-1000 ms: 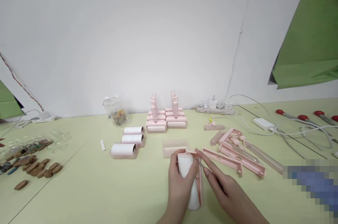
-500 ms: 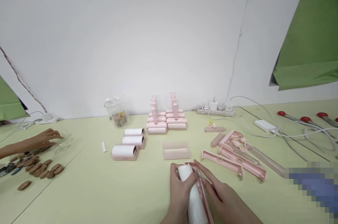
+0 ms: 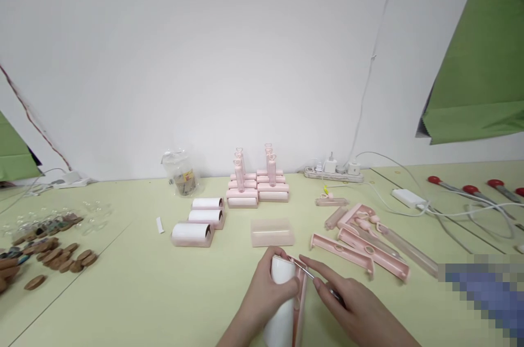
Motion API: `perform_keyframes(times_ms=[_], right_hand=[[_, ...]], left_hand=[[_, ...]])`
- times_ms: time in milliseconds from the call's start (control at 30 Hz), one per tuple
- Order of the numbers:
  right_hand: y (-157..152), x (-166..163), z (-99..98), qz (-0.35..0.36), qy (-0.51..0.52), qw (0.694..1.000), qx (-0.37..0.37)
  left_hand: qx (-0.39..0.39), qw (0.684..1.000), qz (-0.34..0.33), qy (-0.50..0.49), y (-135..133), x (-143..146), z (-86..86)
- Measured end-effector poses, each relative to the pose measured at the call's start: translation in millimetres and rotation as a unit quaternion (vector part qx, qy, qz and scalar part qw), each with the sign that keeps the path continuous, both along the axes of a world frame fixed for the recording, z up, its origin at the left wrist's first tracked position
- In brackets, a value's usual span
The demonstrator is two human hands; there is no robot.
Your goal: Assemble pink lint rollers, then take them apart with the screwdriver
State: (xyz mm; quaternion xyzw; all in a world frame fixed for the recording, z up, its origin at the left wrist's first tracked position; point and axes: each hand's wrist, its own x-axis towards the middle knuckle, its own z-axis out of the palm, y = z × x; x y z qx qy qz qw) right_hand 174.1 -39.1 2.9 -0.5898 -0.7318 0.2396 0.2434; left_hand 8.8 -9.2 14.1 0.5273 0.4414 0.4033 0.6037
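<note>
My left hand [image 3: 268, 289] is wrapped round a white lint roll [image 3: 280, 311], held upright and slightly tilted above the table. Against the roll's right side lies a pink plastic lint roller frame [image 3: 302, 303], also steadied by the left hand. My right hand [image 3: 346, 300] grips a thin metal tool with a dark handle [image 3: 313, 277]; its kind is not clear. The tool's tip meets the top end of the frame, beside the roll's rim. Just beyond my hands rests a translucent pink cover [image 3: 272, 233].
White rolls in pink covers [image 3: 191, 233] lie left of centre. Assembled pink lint rollers [image 3: 242, 194] stand by the wall. Loose pink frames [image 3: 341, 254] and clear handles [image 3: 409, 249] lie right, near cables and a power strip [image 3: 333, 174]. Wooden discs [image 3: 57, 257] and another person's fingers [image 3: 8, 270] are left.
My left hand has shifted left with the roll and frame, and the frame's inside now faces me more. The tool shows more clearly. The other person's hand has drawn back to the left edge.
</note>
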Motion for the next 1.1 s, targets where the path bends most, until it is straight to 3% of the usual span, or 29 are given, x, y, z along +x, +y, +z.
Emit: perform_keyframes(times_ms=[100,300,400,533,633,767,900,1000,1100], right_hand=[[0,-5,-6.5,0.019,0.045,0.999,-0.008],[-1,-15,-12.0,0.007,0.055,0.998,-0.008],[2,-11,-13.7,-0.01,0.033,0.999,-0.025],[6,19,-13.6,0.0,-0.024,0.999,-0.047],[9,48,-1.7,0.009,-0.058,0.996,-0.064],[18,53,41.1,0.027,-0.001,0.996,-0.086],[37,21,81.4,0.046,0.011,0.999,-0.012],[47,-12,76.5,0.143,-0.091,0.981,0.098],[49,-46,43.5,0.283,-0.207,0.928,0.125]], left_hand=[[-0.001,0.999,0.042,-0.009,0,3,-6.0],[0.002,0.973,0.225,-0.057,8,-5,-8.0],[0.016,0.963,0.262,-0.069,14,-13,-5.6],[0.023,0.966,0.249,-0.07,23,-19,-1.6],[0.053,0.97,0.232,-0.055,34,-24,9.0],[0.148,0.975,0.164,0.028,55,-27,28.4],[0.165,0.977,0.128,0.039,75,-25,38.5],[0.157,0.976,0.152,0.024,88,-28,40.4],[0.141,0.978,0.156,0.015,100,-36,44.5]])
